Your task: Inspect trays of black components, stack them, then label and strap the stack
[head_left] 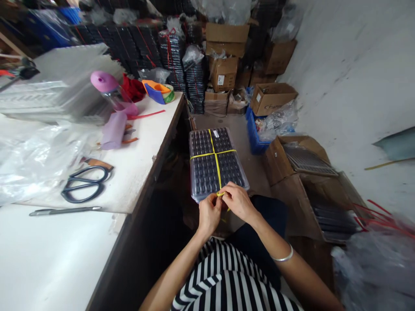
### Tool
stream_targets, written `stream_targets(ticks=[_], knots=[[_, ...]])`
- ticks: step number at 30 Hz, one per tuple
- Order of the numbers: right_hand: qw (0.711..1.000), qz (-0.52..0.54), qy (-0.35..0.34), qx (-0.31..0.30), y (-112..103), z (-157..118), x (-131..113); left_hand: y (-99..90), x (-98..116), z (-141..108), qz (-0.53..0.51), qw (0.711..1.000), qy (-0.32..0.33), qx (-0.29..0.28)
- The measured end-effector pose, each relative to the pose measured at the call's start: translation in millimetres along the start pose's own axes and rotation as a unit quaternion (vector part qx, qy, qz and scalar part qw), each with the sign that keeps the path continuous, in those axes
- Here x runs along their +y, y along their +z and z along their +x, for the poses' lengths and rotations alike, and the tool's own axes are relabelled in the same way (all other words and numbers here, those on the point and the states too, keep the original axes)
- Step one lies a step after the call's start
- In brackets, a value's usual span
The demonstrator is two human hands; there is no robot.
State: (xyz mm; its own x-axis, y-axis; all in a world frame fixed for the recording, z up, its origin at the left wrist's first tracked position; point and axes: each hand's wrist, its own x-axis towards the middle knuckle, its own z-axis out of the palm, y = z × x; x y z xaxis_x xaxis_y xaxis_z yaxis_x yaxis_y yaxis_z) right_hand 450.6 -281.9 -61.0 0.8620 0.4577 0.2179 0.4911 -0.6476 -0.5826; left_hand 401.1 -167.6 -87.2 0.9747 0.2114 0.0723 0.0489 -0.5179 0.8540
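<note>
- the flat, rectangular bundle of clear plastic trays filled with dark pieces lies in front of the person, just beside the white-topped surface, its near edge at the hands.
- a thin yellow strap crosses over its top both ways.
- the left hand has its fingers together, pinching the strap at the near edge; the right hand pinches it just beside them, thumb and fingertips closed.
- the strap looks light and pliable, best gripped close to the knot-like loop; its smooth face may slip.
- the bundle seems fairly heavy, its shell slick and semi-stiff; the rims could crack or bend under a tight pull.
- the long side edges look like the safest hold, with both palms supporting from beneath.
</note>
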Motion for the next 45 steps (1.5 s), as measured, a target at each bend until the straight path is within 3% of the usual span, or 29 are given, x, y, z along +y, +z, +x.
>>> stream_targets(ticks=[5,10,17,22,26,31,38,42,45], knots=[[0.998,-0.063,-0.01,0.025,-5,3,-3,1.9,-2,2,-0.009,1.0,-0.004,-0.007],[0.997,-0.067,-0.037,0.017,-5,23,9,5.1,-10,-1,0.043,0.999,0.027,-0.016],[0.991,-0.029,-0.101,-0.078,-25,48,28,-6.4,-6,-8,0.043,0.997,0.069,0.004],[0.987,-0.055,-0.127,-0.077,-26,48,30,-7.3,-3,-5,-0.002,0.998,0.06,0.013],[0.989,-0.094,-0.111,-0.034,-14,43,28,-1.5,-6,-4,-0.01,0.998,0.052,-0.014],[0.991,-0.12,-0.066,0.0,0,41,28,6.8,-13,-2,0.036,0.997,0.065,-0.009],[0.992,-0.117,0.037,0.003,12,43,27,23.1,-34,-2,0.045,0.996,0.063,-0.047],[0.994,-0.103,0.015,-0.028,-12,39,19,20.9,-32,-9,0.035,0.996,0.074,-0.044],[0.987,-0.076,-0.087,-0.108,-48,52,9,11.9,-28,-12,0.024,0.995,0.086,-0.04]])
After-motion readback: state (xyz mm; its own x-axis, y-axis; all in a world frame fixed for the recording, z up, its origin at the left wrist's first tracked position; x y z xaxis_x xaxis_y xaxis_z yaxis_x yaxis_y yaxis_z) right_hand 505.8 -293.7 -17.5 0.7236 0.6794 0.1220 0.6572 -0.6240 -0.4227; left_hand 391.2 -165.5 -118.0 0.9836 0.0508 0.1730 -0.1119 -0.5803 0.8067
